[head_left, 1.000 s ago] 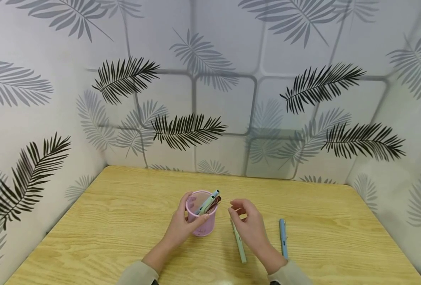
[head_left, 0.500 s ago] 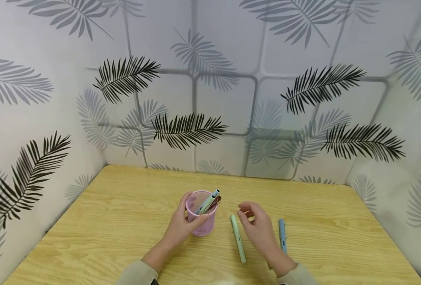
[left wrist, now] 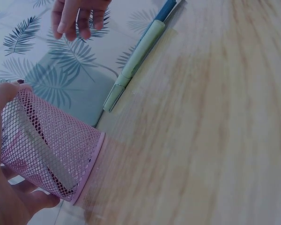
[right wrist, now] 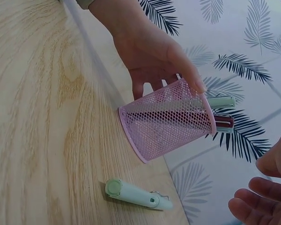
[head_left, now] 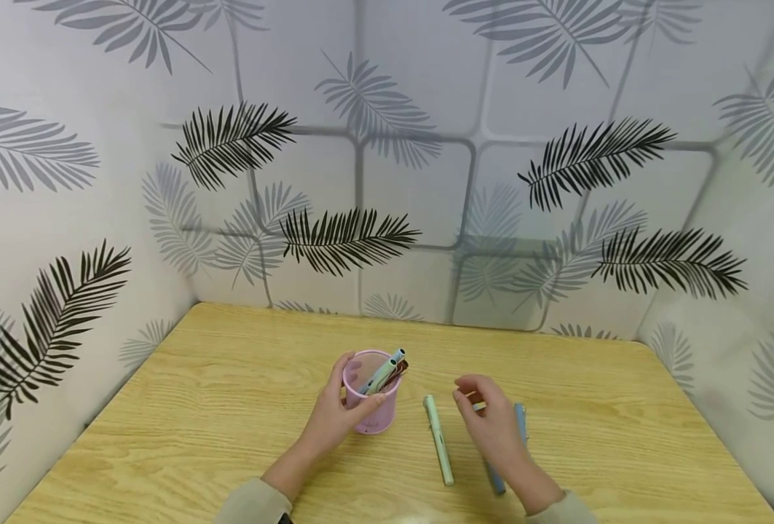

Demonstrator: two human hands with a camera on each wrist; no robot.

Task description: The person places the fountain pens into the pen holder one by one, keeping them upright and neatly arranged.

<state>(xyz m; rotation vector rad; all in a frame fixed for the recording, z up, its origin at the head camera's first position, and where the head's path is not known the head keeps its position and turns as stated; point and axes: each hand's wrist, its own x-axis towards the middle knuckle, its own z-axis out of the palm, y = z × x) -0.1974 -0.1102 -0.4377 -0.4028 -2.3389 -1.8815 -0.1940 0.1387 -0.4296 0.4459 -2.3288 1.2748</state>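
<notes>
My left hand (head_left: 334, 411) grips a pink mesh pen holder (head_left: 378, 416), thumb at the rim and fingers round its far side. Several pens (head_left: 381, 375) lean inside it, light green, light blue and dark red ends showing above the rim. Right of the holder lies a light green pen (head_left: 439, 442) on the table. My right hand (head_left: 494, 429), fingers loosely bent and holding nothing, hovers over a blue pen (head_left: 495, 479), whose middle it hides. Another blue pen (head_left: 522, 421) lies partly behind that hand. In the right wrist view, the green pen (right wrist: 136, 194) lies below the holder (right wrist: 166, 122).
The wood-grain table (head_left: 229, 378) extends on both sides of the hands. Behind it and along the sides stand pale walls (head_left: 413, 284) with a leaf pattern.
My right hand has moved right, from above the green pen to above the blue pens. The green pen is uncovered now. The left hand and the pen holder stay put.
</notes>
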